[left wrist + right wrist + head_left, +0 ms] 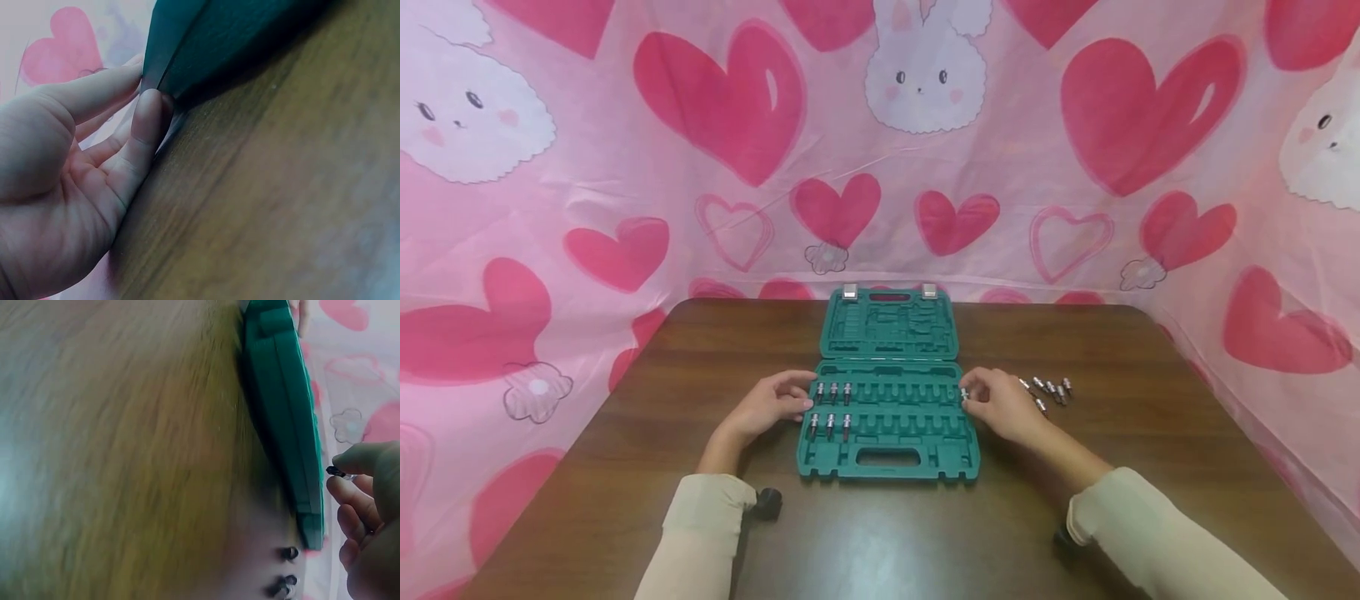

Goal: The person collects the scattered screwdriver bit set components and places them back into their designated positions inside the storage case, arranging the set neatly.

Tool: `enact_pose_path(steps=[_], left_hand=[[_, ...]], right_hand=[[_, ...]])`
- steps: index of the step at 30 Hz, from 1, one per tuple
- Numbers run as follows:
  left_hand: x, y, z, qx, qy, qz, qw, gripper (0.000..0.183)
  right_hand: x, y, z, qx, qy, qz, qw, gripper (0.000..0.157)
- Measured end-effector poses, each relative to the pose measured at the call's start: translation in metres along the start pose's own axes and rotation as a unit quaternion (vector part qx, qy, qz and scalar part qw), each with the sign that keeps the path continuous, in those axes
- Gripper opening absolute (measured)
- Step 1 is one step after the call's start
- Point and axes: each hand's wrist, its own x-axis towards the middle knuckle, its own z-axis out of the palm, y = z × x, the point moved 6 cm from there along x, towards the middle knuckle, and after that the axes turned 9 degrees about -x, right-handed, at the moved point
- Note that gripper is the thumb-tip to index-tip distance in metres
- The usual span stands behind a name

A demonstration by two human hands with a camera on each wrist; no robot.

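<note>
A green tool case (887, 457) lies unfolded on the table, with its lid (889, 325) at the far side. Several bit sockets (833, 393) stand in two rows of slots at the left of its tray. My left hand (771, 404) holds the case's left edge; in the left wrist view the thumb and fingers (147, 115) meet at its side. Between thumb and forefinger, my right hand (1003, 404) pinches a bit socket (965, 394) just over the right end of the upper row. The right wrist view shows that bit's dark tip (334, 470) pointing out of the grip.
Several loose bit sockets (1052, 388) lie on the brown wooden table (880, 542), right of the case and beyond my right hand. A pink curtain (887, 167) with hearts and rabbits hangs behind the table and along its sides.
</note>
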Motion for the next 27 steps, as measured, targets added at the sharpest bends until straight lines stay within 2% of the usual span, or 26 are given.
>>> enact_pose_path(steps=[4, 7, 17, 27], left_hand=[[0.000, -0.002, -0.001, -0.001, 0.005, -0.004, 1.0000, 0.049], [0.002, -0.003, -0.002, -0.002, 0.004, -0.005, 1.0000, 0.049], [0.001, -0.003, -0.002, -0.015, -0.008, 0.007, 0.9998, 0.047], [0.002, -0.004, -0.003, -0.014, -0.009, 0.008, 0.9998, 0.048]], right_hand=[[0.003, -0.006, 0.003, 0.012, 0.001, -0.006, 1.000, 0.020], [0.004, -0.008, 0.005, 0.021, -0.001, 0.005, 1.000, 0.020], [0.014, -0.019, 0.014, 0.015, -0.008, 0.011, 1.000, 0.020], [0.021, -0.030, 0.026, 0.035, 0.005, 0.025, 0.999, 0.020]])
